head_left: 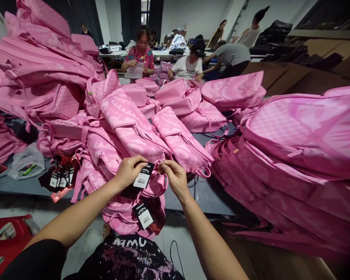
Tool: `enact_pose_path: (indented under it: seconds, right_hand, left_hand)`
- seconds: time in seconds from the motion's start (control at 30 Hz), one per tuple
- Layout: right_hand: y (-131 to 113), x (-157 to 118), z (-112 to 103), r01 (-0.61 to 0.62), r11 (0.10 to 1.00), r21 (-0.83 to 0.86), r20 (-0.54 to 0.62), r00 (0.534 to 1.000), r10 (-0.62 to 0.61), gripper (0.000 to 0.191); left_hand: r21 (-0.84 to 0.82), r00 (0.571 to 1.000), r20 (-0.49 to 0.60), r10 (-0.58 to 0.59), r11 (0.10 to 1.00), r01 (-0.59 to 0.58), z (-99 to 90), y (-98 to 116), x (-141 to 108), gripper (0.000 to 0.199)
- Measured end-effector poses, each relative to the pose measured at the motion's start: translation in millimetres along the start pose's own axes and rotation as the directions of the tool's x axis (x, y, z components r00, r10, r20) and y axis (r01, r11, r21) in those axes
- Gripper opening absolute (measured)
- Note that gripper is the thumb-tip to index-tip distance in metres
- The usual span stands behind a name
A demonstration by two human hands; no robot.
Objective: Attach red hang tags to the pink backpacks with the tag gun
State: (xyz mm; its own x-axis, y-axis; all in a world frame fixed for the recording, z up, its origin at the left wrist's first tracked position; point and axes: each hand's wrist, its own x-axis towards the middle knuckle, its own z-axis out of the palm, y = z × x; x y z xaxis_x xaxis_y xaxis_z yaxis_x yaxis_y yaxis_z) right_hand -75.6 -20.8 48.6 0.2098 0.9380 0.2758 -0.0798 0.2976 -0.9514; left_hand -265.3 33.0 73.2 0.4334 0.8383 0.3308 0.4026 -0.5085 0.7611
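In the head view my left hand [130, 171] pinches the top edge of a black hang tag [143, 177] with a white barcode label. Close beside it, my right hand [175, 179] has thumb and forefinger pressed together near the tag's upper corner; what lies between them is too small to make out. Both hands are at the near end of a pink patterned backpack [131, 126], by its loop. Below them, a second black tag [144, 216] hangs against lower pink backpacks, with shiny red material next to it.
Tall heaps of pink backpacks rise at left [46, 58] and right [303, 136]. A bunch of black tags [61, 177] and a clear plastic bag [27, 161] lie on the grey table [204, 194]. A red stool [10, 233] stands lower left. Several people work beyond.
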Motion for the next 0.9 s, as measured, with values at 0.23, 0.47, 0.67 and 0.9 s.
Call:
enact_pose_path:
  seconds: [0.23,0.47,0.67,0.9]
  right_hand:
    - [2,0,-7,-0.043,0.997,-0.064,0.076,0.996,0.048,0.027]
    - [-1,5,-15,-0.046,0.993,-0.111,0.187,0.98,0.067,0.035]
    - [-2,10,-20,0.021,0.983,-0.18,0.213,0.977,0.018,0.031]
    - [-6,10,-14,0.24,0.898,-0.368,0.271,0.952,-0.143,0.014]
  left_hand:
    - [0.362,0.91,0.012,0.414,0.847,-0.389,1.6,13,4,0.014]
    - [0.11,0.929,0.052,0.367,0.922,-0.371,10.3,26,8,0.016]
    - [0.195,0.981,0.108,0.164,0.964,-0.182,10.4,20,8,0.016]
    - [0.377,0.976,0.178,0.123,0.908,-0.183,4.6,20,7,0.011]
